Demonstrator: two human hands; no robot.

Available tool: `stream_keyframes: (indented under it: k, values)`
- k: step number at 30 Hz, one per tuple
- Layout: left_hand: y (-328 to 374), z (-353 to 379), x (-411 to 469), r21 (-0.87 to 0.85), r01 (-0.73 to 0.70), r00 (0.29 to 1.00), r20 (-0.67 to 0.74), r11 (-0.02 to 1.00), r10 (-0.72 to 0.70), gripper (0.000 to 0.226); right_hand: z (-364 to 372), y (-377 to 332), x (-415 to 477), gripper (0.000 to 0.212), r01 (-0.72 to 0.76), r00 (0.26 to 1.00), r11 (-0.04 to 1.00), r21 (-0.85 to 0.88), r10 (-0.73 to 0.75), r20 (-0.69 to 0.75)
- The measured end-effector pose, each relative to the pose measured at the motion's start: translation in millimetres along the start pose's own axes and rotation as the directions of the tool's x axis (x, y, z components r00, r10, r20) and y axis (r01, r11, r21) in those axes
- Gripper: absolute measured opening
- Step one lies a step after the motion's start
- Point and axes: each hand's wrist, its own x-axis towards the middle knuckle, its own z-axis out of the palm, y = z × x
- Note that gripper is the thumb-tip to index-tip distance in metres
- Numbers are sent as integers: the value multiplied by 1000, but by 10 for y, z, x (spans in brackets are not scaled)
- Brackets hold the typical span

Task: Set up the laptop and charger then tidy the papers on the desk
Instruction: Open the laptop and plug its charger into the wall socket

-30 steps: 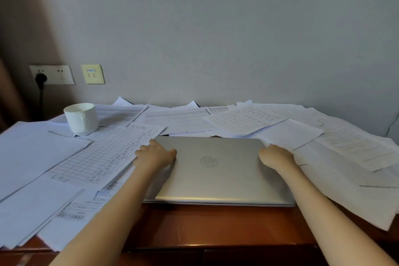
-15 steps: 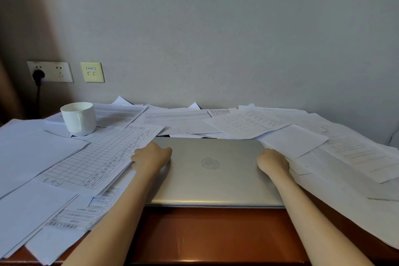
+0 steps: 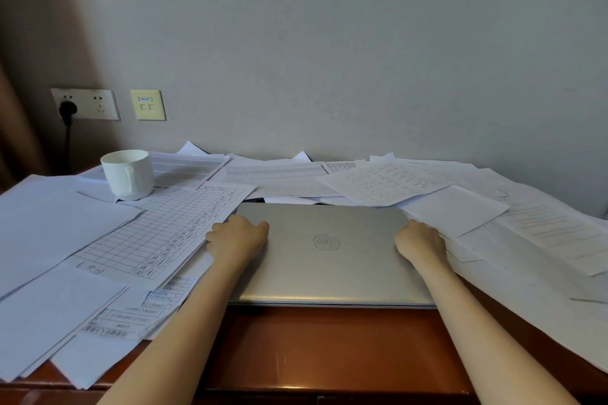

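Two hands on a closed laptop and loose papers pretty much everywhere, so left to right. Far left there's a brown curtain. Next is a wall socket with a black plug in its left outlet and the cable dropping straight down. Just right of that is a yellowish plate with two small ports. Below them a white mug stands upright on the sheets at the back left, handle facing the camera. The left side of the desk is buried in overlapping pages, some hanging over the front edge. A grid sheet lies on top at an angle, its right edge running up against the laptop's back left corner. The left hand grips the laptop's left edge, thumb up on the lid and fingers curled down round the side, so the fingertips are hidden. The laptop itself is silver, lid shut, round logo in the middle. It lies flat mid-desk with bare brown wood in front, and its back edge sits right at the sheets behind it. The right hand holds the right edge the same way, fingers curled over the side and out of sight. Just beside it a blank sheet reaches the laptop's back right corner. A printed sheet sits behind that, and more pages spread out all the way to the right.
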Motion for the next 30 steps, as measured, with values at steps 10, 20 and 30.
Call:
stream_keyframes:
  k: [10,20,30]
  values:
    - [-11,19,-100,47,-29,999,-23,998,30,60,-4,5,-57,36,22,1000,1000,-17,-22,-17]
    - [-56,61,-287,184,-157,985,-38,970,167,58,-19,-289,-672,39,574,811,807,-140,-584,-39]
    - [-169,19,-404,153,-181,981,-49,972,190,58,-68,-284,-1285,53,846,529,529,-62,-823,206]
